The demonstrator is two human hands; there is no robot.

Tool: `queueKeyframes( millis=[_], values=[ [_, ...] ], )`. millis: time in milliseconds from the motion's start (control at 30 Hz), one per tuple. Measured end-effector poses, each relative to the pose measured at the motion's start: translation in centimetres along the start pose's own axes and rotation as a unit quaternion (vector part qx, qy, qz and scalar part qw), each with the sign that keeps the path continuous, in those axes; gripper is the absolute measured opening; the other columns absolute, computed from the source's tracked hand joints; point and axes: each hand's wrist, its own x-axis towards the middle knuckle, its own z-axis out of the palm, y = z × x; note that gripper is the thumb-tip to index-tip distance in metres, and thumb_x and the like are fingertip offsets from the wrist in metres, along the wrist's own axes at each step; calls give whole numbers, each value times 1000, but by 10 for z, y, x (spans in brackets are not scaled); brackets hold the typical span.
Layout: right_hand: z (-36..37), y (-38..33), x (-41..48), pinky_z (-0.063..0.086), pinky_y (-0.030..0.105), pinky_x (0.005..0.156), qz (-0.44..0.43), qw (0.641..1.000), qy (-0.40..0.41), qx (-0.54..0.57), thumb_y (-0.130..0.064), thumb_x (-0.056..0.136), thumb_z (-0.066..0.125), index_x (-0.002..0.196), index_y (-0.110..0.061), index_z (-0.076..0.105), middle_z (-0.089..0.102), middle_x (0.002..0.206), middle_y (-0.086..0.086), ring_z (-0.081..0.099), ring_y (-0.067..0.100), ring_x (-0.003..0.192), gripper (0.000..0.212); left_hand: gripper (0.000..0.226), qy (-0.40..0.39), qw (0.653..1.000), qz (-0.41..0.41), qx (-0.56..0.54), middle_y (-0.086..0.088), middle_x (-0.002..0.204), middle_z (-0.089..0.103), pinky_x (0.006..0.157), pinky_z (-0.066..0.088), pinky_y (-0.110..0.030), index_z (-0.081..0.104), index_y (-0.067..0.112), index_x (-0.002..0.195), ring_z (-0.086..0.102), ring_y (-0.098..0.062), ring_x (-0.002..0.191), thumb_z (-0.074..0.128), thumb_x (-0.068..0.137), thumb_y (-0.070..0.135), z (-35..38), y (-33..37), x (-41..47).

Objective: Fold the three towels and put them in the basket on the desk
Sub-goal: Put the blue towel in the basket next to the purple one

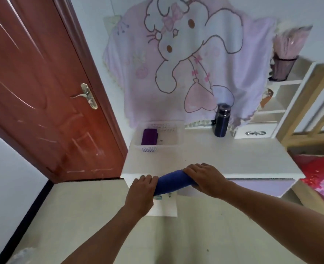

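A blue towel (173, 181), bunched into a long roll, hangs in the air over the front edge of the white desk (233, 159). My left hand (141, 189) grips its left end and my right hand (205, 177) grips its right end from above. At the desk's back left stands a white perforated basket (178, 138). A folded purple towel (149, 136) lies inside it at the left. No third towel is in view.
A dark blue flask (221, 123) stands at the back of the desk, right of the basket. A pink cartoon blanket (186, 60) hangs behind. A brown door (43, 92) is at the left, white shelves (277, 103) and a red bed (321, 174) at the right.
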Motion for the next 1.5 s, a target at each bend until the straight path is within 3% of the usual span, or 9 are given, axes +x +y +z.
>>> queueKeyframes(
  millis=[233,433,633,767,1000,1167,1300,1433,1500],
  values=[
    [44,68,95,56,29,65,-4,999,-30,16,-23,65,84,107,-20,60,70,93,0,67,17,72,49,38,-18,994,-63,-90,0,101,62,76,44,-24,57,17,113,56,-16,86,68,77,21,42,-47,86],
    [58,136,183,44,25,84,150,976,-121,103,-27,84,68,128,-26,51,62,120,-6,62,17,100,47,34,-35,970,-91,-224,4,105,63,83,48,-22,55,20,115,59,-13,92,64,82,25,73,-94,188],
    [72,191,255,48,24,73,313,887,-121,318,-16,80,71,122,-21,54,66,103,1,61,19,89,46,36,-149,860,-182,-453,3,91,60,70,50,-23,46,18,100,59,-12,79,71,76,11,90,-122,264],
    [107,229,301,52,34,90,332,862,-140,358,-12,85,68,124,-14,59,66,108,4,63,23,99,39,37,-181,815,-247,-492,0,100,63,76,52,-26,54,14,108,62,-16,87,74,76,11,107,-130,303],
    [200,271,358,47,36,98,285,871,-238,322,-13,90,61,132,-12,57,63,128,11,59,29,116,43,53,-248,850,-317,-340,1,110,62,88,51,-42,43,20,117,61,-24,98,71,76,38,150,-129,346],
    [247,274,376,48,40,99,245,870,-320,283,-20,91,57,135,-16,54,62,129,12,59,31,116,45,53,-334,854,-322,-235,-1,113,62,95,41,-41,45,20,119,56,-25,105,64,79,49,174,-127,359],
    [271,271,381,50,37,93,248,868,-350,250,-22,91,55,131,-18,57,64,124,12,61,31,110,41,50,-291,874,-334,-199,2,109,58,90,43,-38,48,19,114,54,-23,102,69,76,46,176,-121,360],
    [281,267,382,49,35,94,249,870,-355,233,-23,93,56,135,-16,54,61,128,12,59,32,114,42,32,-180,960,-187,-106,3,90,54,66,46,-30,65,23,97,52,-16,77,76,71,39,169,-111,350],
    [286,264,381,49,35,93,242,877,-354,216,-24,95,55,134,-15,54,62,128,11,60,31,113,41,28,-204,967,-111,-105,0,105,52,77,43,-34,65,22,106,48,-19,89,51,93,43,173,-109,345]
  ],
)
